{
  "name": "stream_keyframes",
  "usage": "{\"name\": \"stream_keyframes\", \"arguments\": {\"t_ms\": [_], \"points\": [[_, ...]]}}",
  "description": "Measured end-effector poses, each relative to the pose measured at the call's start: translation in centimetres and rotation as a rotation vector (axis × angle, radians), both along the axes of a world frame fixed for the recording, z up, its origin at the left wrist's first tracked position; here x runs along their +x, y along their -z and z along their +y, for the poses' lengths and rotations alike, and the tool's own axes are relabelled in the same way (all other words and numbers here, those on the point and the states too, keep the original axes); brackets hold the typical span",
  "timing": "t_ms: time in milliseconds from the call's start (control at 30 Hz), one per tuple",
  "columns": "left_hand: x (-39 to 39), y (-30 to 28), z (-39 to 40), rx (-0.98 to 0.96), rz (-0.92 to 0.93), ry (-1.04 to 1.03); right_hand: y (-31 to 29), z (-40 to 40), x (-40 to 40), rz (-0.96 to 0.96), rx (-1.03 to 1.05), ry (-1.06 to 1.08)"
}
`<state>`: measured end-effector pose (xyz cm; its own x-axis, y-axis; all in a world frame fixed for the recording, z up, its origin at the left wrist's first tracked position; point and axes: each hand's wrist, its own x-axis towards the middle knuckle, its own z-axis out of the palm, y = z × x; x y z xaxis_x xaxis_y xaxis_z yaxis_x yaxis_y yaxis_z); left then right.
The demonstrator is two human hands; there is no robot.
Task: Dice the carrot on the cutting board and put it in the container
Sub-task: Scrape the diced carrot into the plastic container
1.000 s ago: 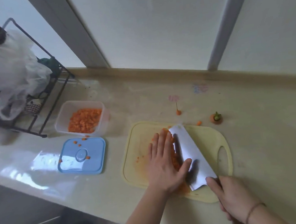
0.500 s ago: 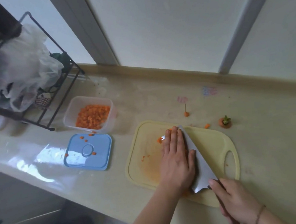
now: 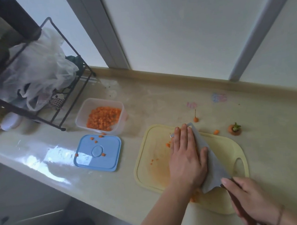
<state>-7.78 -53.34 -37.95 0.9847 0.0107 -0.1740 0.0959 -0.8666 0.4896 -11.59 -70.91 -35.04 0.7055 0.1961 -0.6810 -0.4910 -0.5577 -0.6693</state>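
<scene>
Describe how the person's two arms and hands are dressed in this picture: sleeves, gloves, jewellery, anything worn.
Both forearms are bare, with no sleeves in view and no gloves. The left hand shows no ring or band. The right hand has a thin cord-like bracelet round the wrist. No watch is visible on either arm.

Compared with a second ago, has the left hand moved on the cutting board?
Yes. The left hand has slid right across the yellow cutting board, toward its handle hole, pressing carrot dice onto the cleaver blade.

Bare forearms, no sleeves; a thin bracelet (image 3: 280,215) circles the right wrist.
</scene>
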Motion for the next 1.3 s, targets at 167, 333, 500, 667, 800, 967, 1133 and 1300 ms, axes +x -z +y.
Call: {"name": "stream_keyframes", "arguments": {"t_ms": [167, 333, 500, 667, 800, 967, 1133, 1300], "points": [[1.2, -1.8, 1.8, 0.014, -0.014, -0.019, -1.4, 1.6, 1.7, 0.007, 0.015, -0.008], [2.4, -3.7, 5.3, 0.044, -0.023, -0.071, -3.6, 5.1, 3.9, -0.008, 0.027, -0.101], [3.8, -5.5, 11.1, 0.075, -0.036, -0.150, -5.1, 10.4, 6.4, 0.035, 0.129, -0.164], [5.2, -6.4, 18.2, 0.125, -0.034, -0.231, -5.9, 17.4, 9.0, 0.096, 0.220, -0.216], [6.6, -6.2, 23.2, 0.145, 0.034, -0.234, -5.8, 22.2, 10.2, 0.146, 0.240, -0.189], [7.3, -5.2, 27.4, 0.121, 0.134, -0.194, -5.6, 26.0, 10.5, 0.241, 0.264, -0.149], [8.4, -4.4, 29.2, 0.094, 0.242, -0.133, -6.1, 27.9, 10.5, 0.300, 0.258, -0.104], [10.5, -5.0, 29.9, 0.073, 0.342, -0.028, -6.6, 29.0, 11.1, 0.348, 0.216, -0.029]]}}
